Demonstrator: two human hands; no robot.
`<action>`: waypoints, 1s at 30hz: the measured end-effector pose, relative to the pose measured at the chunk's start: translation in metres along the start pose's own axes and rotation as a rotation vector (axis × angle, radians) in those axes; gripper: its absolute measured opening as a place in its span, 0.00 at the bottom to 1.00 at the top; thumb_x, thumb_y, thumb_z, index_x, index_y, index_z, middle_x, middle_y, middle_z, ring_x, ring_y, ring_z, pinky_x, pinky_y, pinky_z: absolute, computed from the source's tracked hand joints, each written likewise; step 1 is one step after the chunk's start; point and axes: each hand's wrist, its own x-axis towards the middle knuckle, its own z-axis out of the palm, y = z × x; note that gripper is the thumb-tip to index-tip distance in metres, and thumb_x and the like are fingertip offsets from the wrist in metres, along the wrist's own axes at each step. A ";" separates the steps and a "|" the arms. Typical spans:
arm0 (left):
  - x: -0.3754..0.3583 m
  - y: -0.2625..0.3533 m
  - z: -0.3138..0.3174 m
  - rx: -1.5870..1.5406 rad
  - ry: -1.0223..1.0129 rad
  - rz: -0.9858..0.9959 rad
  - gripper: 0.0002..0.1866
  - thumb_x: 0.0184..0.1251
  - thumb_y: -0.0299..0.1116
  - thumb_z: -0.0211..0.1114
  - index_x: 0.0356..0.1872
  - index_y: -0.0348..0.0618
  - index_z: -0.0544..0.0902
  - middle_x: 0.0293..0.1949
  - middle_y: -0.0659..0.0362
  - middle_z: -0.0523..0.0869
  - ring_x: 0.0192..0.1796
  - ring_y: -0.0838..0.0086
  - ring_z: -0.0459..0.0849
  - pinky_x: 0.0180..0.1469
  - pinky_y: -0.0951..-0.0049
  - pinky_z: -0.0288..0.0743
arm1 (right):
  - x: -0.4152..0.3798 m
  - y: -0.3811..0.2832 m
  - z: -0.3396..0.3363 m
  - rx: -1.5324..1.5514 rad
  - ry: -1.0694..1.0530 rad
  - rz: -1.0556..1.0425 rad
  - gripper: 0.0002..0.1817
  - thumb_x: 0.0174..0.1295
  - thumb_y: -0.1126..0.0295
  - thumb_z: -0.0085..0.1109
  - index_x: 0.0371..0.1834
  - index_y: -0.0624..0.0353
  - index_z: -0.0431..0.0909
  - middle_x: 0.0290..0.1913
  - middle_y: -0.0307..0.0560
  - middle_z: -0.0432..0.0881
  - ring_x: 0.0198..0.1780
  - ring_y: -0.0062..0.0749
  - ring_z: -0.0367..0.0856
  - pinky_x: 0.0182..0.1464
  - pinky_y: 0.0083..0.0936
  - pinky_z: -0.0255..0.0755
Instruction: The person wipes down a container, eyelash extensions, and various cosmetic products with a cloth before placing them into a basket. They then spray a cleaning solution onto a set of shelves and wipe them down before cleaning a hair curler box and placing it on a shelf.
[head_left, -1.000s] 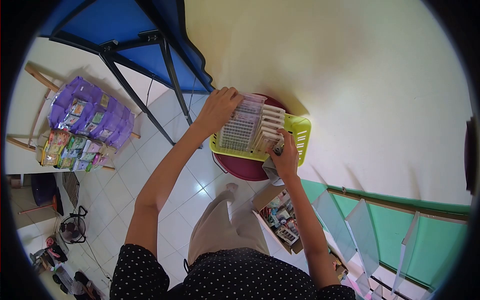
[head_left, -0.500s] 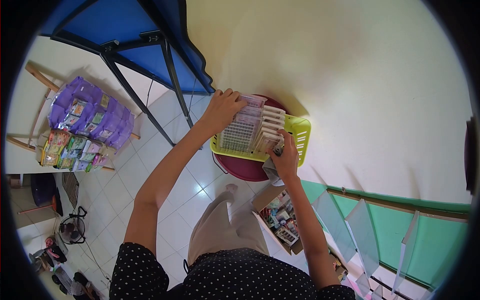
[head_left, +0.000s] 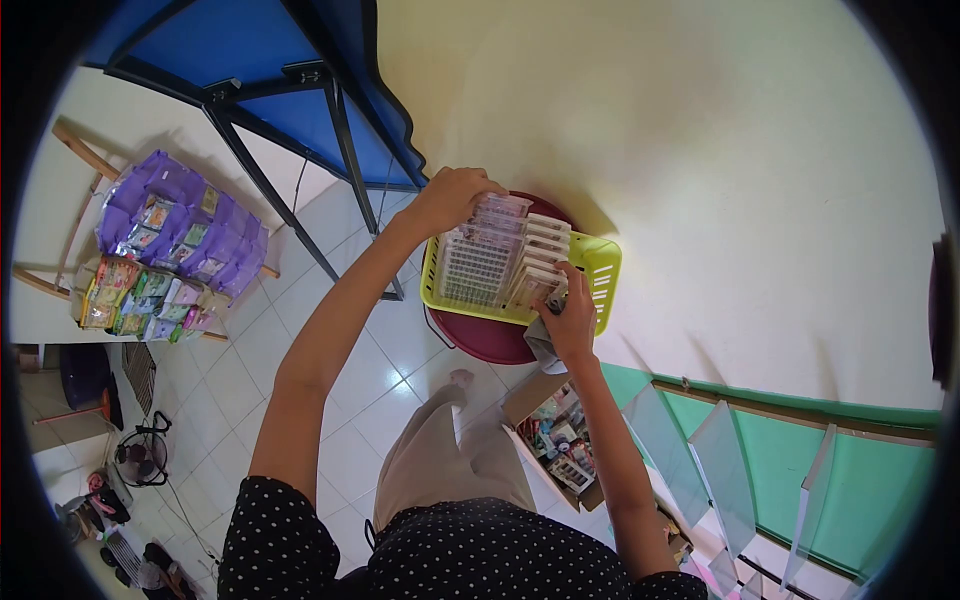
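Clear cases (head_left: 477,268), in basket (head_left: 612,262), between hands (head_left: 455,198)

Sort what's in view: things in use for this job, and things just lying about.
In use:
- clear cases, at the left hand and right hand
- yellow basket

Lying about:
- fan
- cardboard box
- purple hanging pockets
- blue table

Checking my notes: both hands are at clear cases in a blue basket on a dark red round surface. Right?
Not quite: the head view shows the basket is yellow-green, not blue. The left hand and right hand are at clear cases, the basket on a dark red round surface.
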 end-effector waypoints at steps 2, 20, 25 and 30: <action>-0.002 0.001 0.000 -0.009 -0.006 -0.003 0.15 0.51 0.22 0.55 0.41 0.48 0.81 0.32 0.55 0.79 0.34 0.63 0.78 0.38 0.66 0.72 | 0.000 -0.001 0.000 -0.001 0.006 -0.006 0.31 0.40 0.75 0.65 0.51 0.51 0.63 0.40 0.49 0.70 0.39 0.48 0.74 0.38 0.38 0.70; -0.092 0.042 0.020 -0.091 0.538 -0.246 0.18 0.58 0.28 0.53 0.51 0.40 0.71 0.48 0.50 0.72 0.52 0.57 0.68 0.55 0.62 0.61 | 0.003 0.013 -0.009 0.087 -0.153 0.239 0.43 0.36 0.67 0.70 0.56 0.53 0.52 0.46 0.57 0.73 0.45 0.49 0.74 0.46 0.37 0.68; -0.126 0.074 0.051 0.042 0.555 -0.395 0.23 0.54 0.29 0.56 0.55 0.42 0.67 0.57 0.49 0.63 0.61 0.52 0.58 0.61 0.56 0.53 | 0.019 0.052 -0.007 0.163 -0.452 0.248 0.52 0.30 0.66 0.74 0.60 0.57 0.48 0.55 0.58 0.67 0.58 0.43 0.66 0.59 0.31 0.59; -0.135 0.088 0.075 -0.035 0.424 -0.478 0.30 0.53 0.30 0.58 0.59 0.43 0.61 0.62 0.47 0.53 0.65 0.45 0.46 0.64 0.50 0.45 | 0.030 0.062 0.012 0.231 -0.558 0.181 0.60 0.29 0.64 0.74 0.65 0.57 0.39 0.57 0.58 0.65 0.59 0.45 0.64 0.61 0.30 0.57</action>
